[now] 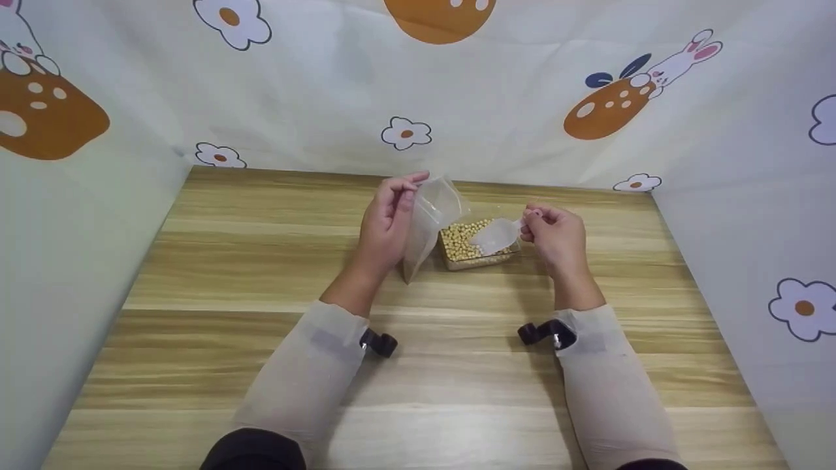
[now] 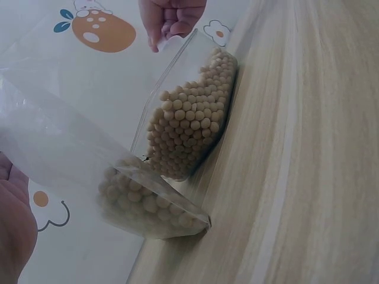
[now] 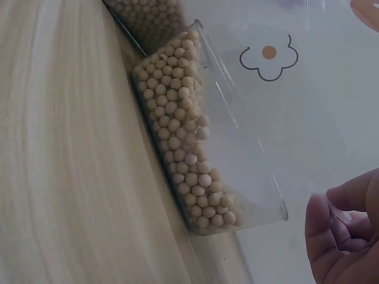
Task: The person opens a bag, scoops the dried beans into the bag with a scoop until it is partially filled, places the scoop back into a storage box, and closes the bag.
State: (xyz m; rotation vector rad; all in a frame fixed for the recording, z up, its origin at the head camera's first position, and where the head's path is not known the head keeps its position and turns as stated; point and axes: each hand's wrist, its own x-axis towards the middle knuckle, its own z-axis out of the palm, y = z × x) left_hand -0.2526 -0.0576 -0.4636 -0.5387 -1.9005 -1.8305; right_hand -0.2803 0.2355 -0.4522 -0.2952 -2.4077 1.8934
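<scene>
My left hand [image 1: 390,219] holds a translucent plastic bag [image 1: 424,219] upright at its top edge, with the mouth spread. Round beige beans [image 2: 151,204], resembling soybeans, lie in the bottom of the bag. To the bag's right, a clear rectangular box [image 1: 480,262] of the same beans [image 1: 459,241] stands on the table. My right hand [image 1: 558,236] pinches the handle of a translucent white scoop [image 1: 498,236] between thumb and fingers. The scoop's bowl slopes down leftward over the box, its tip among the beans. Within the box, the beans slope lower toward my right hand [image 3: 349,228].
Under everything is a wood-grain table [image 1: 261,261]. Pale cloth [image 1: 313,85] printed with flowers and rabbits closes off the back and both sides. Dark wrist cameras are strapped over both beige sleeves [image 1: 304,372].
</scene>
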